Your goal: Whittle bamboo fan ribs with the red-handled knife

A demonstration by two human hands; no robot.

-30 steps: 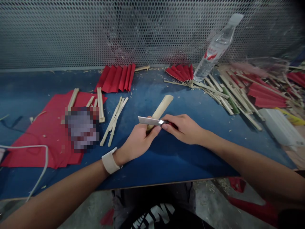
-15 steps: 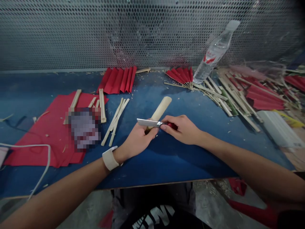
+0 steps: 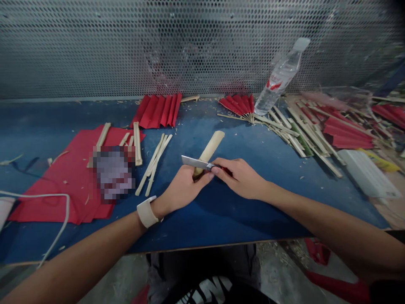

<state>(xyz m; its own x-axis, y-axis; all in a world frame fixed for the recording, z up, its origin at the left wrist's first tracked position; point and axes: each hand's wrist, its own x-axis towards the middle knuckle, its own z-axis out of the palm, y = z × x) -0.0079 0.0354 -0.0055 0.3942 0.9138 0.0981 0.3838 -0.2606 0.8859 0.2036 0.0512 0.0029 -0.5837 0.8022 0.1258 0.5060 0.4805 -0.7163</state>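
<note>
In the head view, a pale piece of bamboo (image 3: 212,145) slants up and away from my left hand (image 3: 183,190), whose fingers are wrapped round its near end. My right hand (image 3: 243,178) grips the red handle of a knife (image 3: 194,162). The knife's blade lies across the bamboo and points left, over my left hand. My left thumb reaches towards the base of the blade, close to my right thumb. A few thin bamboo strips (image 3: 154,164) lie crossed on the blue table just left of my hands.
Red paper sheets (image 3: 57,181), with bamboo pieces and a blurred-out object (image 3: 114,173), lie left. A pleated red paper (image 3: 157,110) and a small red fan (image 3: 238,104) are at the back. A water bottle (image 3: 278,80) leans right, near bamboo strips (image 3: 311,135). A white cable (image 3: 65,211) crosses front left.
The whole view has shifted slightly. Both hands keep their grips; my right hand has turned a little, and the knife's handle is now mostly covered by its fingers.
</note>
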